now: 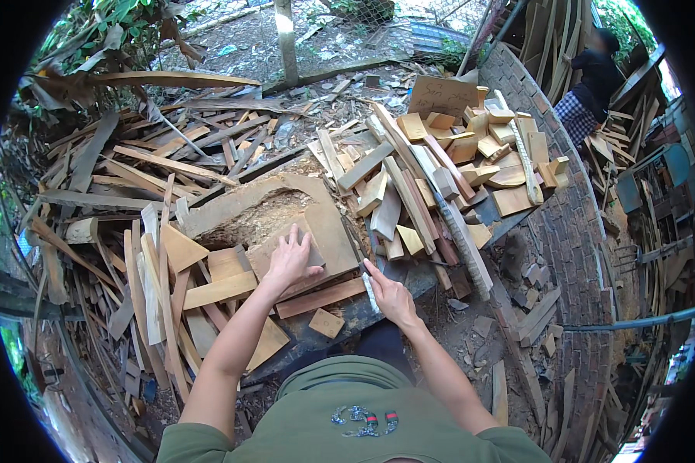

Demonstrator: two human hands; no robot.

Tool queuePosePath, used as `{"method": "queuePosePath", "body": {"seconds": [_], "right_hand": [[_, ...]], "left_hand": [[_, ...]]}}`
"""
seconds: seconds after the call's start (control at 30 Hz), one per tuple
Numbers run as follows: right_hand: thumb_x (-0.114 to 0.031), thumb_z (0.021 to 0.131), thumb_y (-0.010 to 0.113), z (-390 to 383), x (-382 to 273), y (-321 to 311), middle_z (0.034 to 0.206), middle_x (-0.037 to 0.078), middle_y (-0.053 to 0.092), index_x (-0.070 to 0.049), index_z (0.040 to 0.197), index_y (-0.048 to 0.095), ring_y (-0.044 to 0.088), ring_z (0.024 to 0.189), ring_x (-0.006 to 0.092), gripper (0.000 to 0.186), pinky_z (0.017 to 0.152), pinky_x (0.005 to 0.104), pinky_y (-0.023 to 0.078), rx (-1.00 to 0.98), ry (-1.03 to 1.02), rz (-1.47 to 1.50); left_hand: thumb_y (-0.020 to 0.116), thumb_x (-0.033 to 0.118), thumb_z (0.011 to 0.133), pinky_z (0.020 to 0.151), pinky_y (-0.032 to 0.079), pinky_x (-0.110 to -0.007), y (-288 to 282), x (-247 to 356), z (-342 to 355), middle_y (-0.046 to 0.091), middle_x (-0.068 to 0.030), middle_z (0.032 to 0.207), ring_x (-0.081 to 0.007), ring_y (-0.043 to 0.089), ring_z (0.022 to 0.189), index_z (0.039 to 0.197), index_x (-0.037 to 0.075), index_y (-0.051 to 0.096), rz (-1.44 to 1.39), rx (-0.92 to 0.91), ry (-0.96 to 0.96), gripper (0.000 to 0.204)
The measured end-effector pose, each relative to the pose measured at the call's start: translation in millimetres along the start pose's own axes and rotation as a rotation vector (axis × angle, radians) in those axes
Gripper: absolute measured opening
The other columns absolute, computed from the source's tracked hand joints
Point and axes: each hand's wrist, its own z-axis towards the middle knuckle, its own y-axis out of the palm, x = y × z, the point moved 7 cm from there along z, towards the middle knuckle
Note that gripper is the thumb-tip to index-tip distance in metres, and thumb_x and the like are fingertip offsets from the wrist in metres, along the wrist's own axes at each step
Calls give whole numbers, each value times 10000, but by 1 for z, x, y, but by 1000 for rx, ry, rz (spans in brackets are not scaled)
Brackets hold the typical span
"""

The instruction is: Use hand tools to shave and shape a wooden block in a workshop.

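My left hand (292, 258) lies with spread fingers on a flat piece of wood (313, 231), pressing down from above. That piece rests on a thick, worn wooden block (232, 202), whose hollowed middle holds wood chips (266, 220). Just right of the block, my right hand (394, 299) is closed around a long, narrow tool (371, 293) with a whitish lower end and a dark upper part. The tool slants along the block's right edge; its exact kind is unclear. A reddish wooden strip (320, 298) and a small square offcut (327, 322) lie nearest me.
Cut wooden blocks (471, 147) are heaped at the far right beside a cardboard piece (442, 96). Long scrap strips (162, 154) pile up on the left. A low brick wall (571, 224) curves along the right, with another person (591, 85) beyond it. A wire fence stands behind.
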Motion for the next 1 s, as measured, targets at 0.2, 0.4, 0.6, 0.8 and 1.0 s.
{"method": "queuePosePath", "body": {"seconds": [0.2, 0.4, 0.6, 0.8, 1.0], "right_hand": [[-329, 1001, 473, -2, -1, 3, 847, 281, 657, -345, 1435, 451, 639, 840, 473, 435, 722, 553, 512, 4, -15, -10], [-344, 1001, 475, 1, -3, 5, 822, 279, 652, -345, 1434, 452, 642, 821, 465, 433, 712, 555, 511, -9, -22, -25], [-331, 999, 482, -1, 2, 5, 835, 285, 649, -341, 1432, 453, 637, 830, 468, 435, 713, 558, 506, 12, -35, 8], [-308, 998, 478, 1, 4, 6, 899, 275, 658, -331, 1439, 445, 635, 859, 466, 442, 730, 560, 502, -41, 2, -15], [-300, 998, 484, 1, 4, 4, 876, 266, 671, -338, 1438, 443, 647, 853, 460, 444, 725, 563, 511, -7, -30, -5]], "left_hand": [[851, 328, 665, 985, 498, -503, 5, 0, 2, 253, -279, 1524, -499, 468, 1200, 1432, 72, 410, -65, 42, 26, 921], [817, 382, 704, 1042, 434, -540, 13, 1, 8, 160, -232, 1590, -502, 442, 1236, 1497, 161, 362, -91, -77, 32, 940], [733, 436, 803, 1005, 469, -536, 6, 1, 5, 132, -224, 1596, -497, 466, 1223, 1499, 139, 321, -232, 56, -95, 862], [700, 389, 840, 993, 466, -538, 19, -4, 11, 258, -212, 1520, -467, 421, 1259, 1496, 98, 311, -257, 179, -160, 816], [698, 345, 851, 1150, 286, -484, 27, -3, 14, 243, -238, 1522, -460, 312, 1353, 1518, 46, 244, -338, 257, -268, 861]]}}
